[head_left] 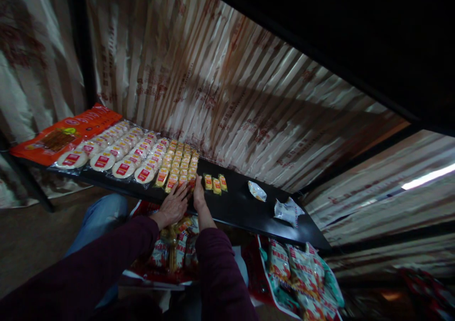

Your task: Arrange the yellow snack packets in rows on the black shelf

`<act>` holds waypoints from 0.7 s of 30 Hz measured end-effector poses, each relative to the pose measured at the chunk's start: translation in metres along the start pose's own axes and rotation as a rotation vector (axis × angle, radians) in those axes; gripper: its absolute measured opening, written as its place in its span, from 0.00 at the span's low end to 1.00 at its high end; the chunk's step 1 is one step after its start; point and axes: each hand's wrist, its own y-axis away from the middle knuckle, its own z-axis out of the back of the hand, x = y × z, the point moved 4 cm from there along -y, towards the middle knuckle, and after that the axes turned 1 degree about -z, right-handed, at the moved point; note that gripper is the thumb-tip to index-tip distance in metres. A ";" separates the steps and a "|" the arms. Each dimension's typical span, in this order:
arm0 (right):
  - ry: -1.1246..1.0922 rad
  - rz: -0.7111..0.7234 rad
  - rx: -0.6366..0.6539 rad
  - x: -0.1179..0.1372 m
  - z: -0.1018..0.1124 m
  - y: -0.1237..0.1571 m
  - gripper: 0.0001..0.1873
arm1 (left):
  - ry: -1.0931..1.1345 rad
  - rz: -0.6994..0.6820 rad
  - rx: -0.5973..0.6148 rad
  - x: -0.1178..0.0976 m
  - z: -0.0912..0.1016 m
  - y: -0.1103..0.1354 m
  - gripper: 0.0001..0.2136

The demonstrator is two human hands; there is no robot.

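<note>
Rows of small yellow snack packets (177, 162) lie side by side on the black shelf (234, 212). My left hand (176, 203) rests on the front ends of these rows, its fingers spread over the nearest packets. Against the right side of the block stands my right hand (199, 195), fingers stretched along the outer row; some of them are hidden behind the hand. A short gap to the right of it, three loose yellow packets (216, 184) lie on the shelf. Left of the yellow rows are overlapping rows of round white crackers (124, 168) in clear wrappers.
An orange snack bag (67, 133) lies at the shelf's left end. Toward the right end are a white-and-yellow packet (257, 191) and a silvery wrapper (287, 211). Below stand an open red bag (177, 252) and another bag of snacks (298, 273). A dark upper shelf (320, 36) hangs overhead.
</note>
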 end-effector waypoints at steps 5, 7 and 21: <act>-0.091 -0.094 -0.094 -0.012 0.003 0.003 0.33 | 0.004 -0.020 -0.009 -0.002 0.009 0.000 0.19; -0.060 -0.097 -0.156 -0.014 0.006 0.007 0.33 | 0.000 -0.019 -0.022 -0.002 0.012 0.003 0.20; 0.281 0.170 -0.073 0.004 -0.027 0.096 0.34 | -0.145 0.157 -0.085 0.012 0.015 0.072 0.29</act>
